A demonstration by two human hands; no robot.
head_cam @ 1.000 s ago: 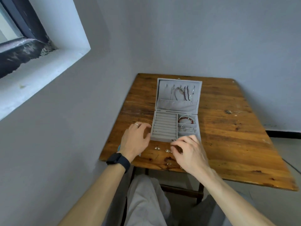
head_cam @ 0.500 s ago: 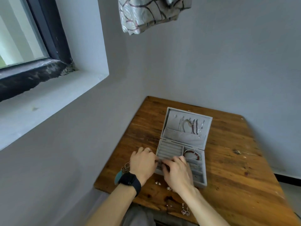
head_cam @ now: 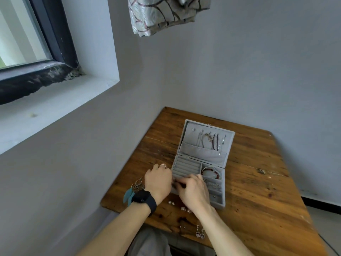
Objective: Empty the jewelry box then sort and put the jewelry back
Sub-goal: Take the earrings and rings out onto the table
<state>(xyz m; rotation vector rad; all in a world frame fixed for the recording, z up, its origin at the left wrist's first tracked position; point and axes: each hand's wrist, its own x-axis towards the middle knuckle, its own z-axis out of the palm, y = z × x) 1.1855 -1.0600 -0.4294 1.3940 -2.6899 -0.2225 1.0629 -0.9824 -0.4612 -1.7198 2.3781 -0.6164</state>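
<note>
A grey jewelry box (head_cam: 216, 197) stands open on the wooden tabletop (head_cam: 258, 200), right of centre in the lower half of the frame. Its lid (head_cam: 191, 150) is raised toward the far wall. Several necklaces (head_cam: 210, 140) hang inside the lid above a fabric pocket. The base has ring slots (head_cam: 186, 166) on its left side. On its right are small compartments, and the farthest of these holds a red bracelet (head_cam: 210, 172).

The left hand (head_cam: 158, 182) lies against the left wall of the box, with a ring (head_cam: 163, 165) on one finger and a black watch (head_cam: 144, 199) on the wrist. Its fingers are loosely bent; whether they grip the wall cannot be told. The right hand (head_cam: 193, 191) reaches over the near edge of the box. Its fingers (head_cam: 180, 182) are curled, with their tips down on the nearer ring slots, close to the left thumb. Whether they pinch anything cannot be told, as the spot is blurred and too small.

More jewelry lies loose on the tabletop. Teal feather earrings (head_cam: 129, 194) lie just left of the left wrist. Small stud earrings (head_cam: 171, 202) lie between the two wrists, and a pair of dangling earrings (head_cam: 200, 233) lies near the bottom edge of the tabletop.

A window (head_cam: 22, 34) fills the upper left of the frame, and a patterned cloth (head_cam: 166, 13) hangs at top centre.
</note>
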